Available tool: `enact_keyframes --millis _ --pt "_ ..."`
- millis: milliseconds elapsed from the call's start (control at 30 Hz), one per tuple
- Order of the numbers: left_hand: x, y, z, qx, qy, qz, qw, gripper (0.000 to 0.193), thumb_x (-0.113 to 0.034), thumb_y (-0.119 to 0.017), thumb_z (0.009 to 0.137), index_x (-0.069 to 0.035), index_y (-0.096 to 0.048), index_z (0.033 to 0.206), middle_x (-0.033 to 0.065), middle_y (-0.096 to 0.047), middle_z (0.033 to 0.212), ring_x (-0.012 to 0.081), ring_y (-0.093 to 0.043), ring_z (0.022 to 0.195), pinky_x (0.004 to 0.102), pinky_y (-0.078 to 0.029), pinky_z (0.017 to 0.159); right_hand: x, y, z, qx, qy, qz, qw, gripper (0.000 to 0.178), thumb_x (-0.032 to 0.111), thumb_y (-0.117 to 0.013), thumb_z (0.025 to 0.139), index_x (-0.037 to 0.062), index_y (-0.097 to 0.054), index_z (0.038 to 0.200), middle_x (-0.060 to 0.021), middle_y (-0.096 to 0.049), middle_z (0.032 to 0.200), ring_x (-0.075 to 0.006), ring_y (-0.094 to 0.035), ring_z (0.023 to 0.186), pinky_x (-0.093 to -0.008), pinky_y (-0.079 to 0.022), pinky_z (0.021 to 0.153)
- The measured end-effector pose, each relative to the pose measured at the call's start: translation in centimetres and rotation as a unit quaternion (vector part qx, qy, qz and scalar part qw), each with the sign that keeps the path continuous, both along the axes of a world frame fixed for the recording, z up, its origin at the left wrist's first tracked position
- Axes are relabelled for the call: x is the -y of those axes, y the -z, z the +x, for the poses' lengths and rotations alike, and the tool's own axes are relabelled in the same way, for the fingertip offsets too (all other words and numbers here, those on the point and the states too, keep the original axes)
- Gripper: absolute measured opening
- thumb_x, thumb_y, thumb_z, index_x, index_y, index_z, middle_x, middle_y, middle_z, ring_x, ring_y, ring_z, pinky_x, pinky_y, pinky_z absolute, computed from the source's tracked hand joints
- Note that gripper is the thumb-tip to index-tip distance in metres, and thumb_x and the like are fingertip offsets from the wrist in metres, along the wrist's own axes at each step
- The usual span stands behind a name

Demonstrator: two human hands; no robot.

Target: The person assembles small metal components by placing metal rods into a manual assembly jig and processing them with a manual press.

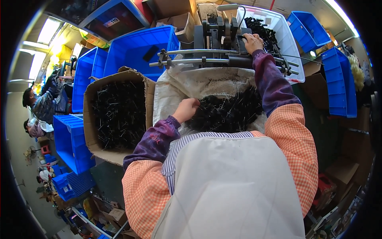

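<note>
My left hand (187, 110) is at the left edge of a heap of small black parts with thin pale wires or pins (229, 111). Its fingers are curled together, and whatever they pinch is hidden. The heap lies on a whitish woven sack (165, 89) in front of me. Farther off and to the right, my right hand (253, 42) is on the right side of a dark bench machine (219, 38) with steel rods. Those fingers are bent and closed against the machine; what is between them is too small to make out.
An open cardboard box (89, 119) full of similar black parts stands left of the sack. Behind it is a large blue bin (131, 47). A white tub (292, 51) of black pieces sits beyond the machine's right side. More blue crates (338, 81) stand right; people (43, 103) are far left.
</note>
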State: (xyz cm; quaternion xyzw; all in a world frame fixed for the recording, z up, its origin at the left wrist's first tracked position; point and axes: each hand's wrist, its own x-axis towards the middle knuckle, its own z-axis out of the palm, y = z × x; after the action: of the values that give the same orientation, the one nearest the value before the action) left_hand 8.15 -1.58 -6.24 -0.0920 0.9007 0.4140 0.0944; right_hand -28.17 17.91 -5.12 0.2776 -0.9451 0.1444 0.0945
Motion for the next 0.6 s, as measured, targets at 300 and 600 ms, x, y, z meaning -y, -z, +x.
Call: enact_keyframes --millis 300,600 --pt "-0.2 -0.1 -0.1 0.004 0.013 -0.024 1.0 0.017 -0.005 -0.058 0.077 -0.003 -0.064 0.092 0.0146 -0.064 0.084 0.0262 -0.062 0.078 0.0333 -0.048 0.07 0.2 -0.8 -0.4 0.031 0.036 0.068 0.997 0.027 0.031 -0.053 0.085 0.0264 -0.061 0.11 0.0031 -0.06 0.11 -0.0191 -0.048 0.108 -0.0414 -0.029 0.091" --pt "-0.2 0.0 -0.1 0.013 0.013 -0.018 1.0 0.017 -0.007 -0.059 0.076 -0.003 -0.064 0.092 0.0151 -0.064 0.086 0.0272 -0.062 0.08 0.0338 -0.048 0.071 -2.1 -0.5 0.0 -0.006 0.078 0.032 0.996 0.041 0.04 -0.054 0.083 0.0224 -0.055 0.12 -0.0031 -0.057 0.115 -0.0222 -0.047 0.111 -0.0429 -0.029 0.094"
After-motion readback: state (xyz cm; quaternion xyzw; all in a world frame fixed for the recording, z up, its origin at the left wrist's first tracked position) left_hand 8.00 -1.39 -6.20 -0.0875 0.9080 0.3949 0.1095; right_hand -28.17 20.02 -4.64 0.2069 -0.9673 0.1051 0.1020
